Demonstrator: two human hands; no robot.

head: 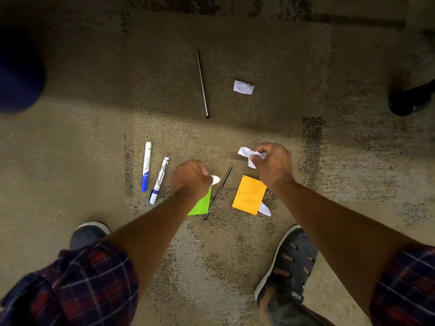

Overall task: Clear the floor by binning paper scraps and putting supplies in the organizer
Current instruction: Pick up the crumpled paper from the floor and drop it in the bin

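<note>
My right hand (274,164) is closed on a crumpled white paper scrap (247,154) above the carpet. My left hand (190,178) pinches a small white scrap (215,179) at its fingertips. Under my left wrist lies a green note (202,204). Between my hands lies a thin black pen (219,192). An orange sticky note (249,195) lies right of it, with a white scrap (264,209) poking out at its corner. Two blue-and-white markers (146,166) (159,180) lie to the left. Farther off lie a long grey pen (202,84) and another white scrap (243,87).
My two shoes (88,234) (286,264) stand on the speckled carpet (70,149) near the bottom. A dark blue rounded object (16,69) sits at the far left edge. Another person's black shoe (410,98) is at the right edge.
</note>
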